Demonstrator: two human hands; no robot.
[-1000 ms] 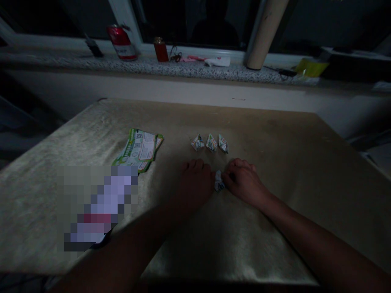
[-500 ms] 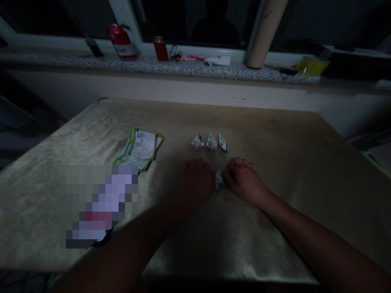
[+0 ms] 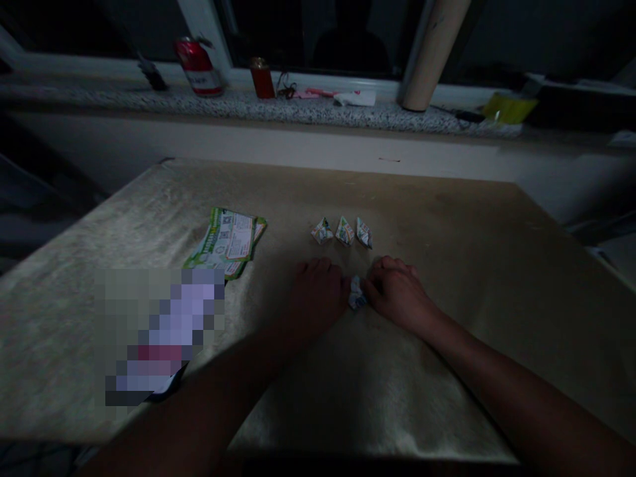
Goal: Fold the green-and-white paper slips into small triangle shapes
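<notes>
A small folded piece of printed paper (image 3: 356, 295) rests on the table between my hands. At its left edge is my left hand (image 3: 319, 296), fingers curled and thumb side against the paper. My right hand (image 3: 399, 292) pinches the right edge with closed fingers. How the fingertips grip underneath is hidden in the dim light. Just beyond my hands stand three small folded paper boats in a row: a left one (image 3: 322, 230), a middle one (image 3: 344, 231) and a right one (image 3: 364, 233).
Green and white printed leaflets (image 3: 231, 238) lie to the left on the cloth-covered table (image 3: 447, 225). Nearer to me is a blurred-out phone-like object (image 3: 169, 341). On the windowsill (image 3: 308, 114) stand a red can (image 3: 197, 66), a small red cylinder (image 3: 262, 78) and a cardboard tube (image 3: 434, 53).
Almost nothing differs. The paper between my hands appears very slightly shifted, and both hands keep their places beside it.
</notes>
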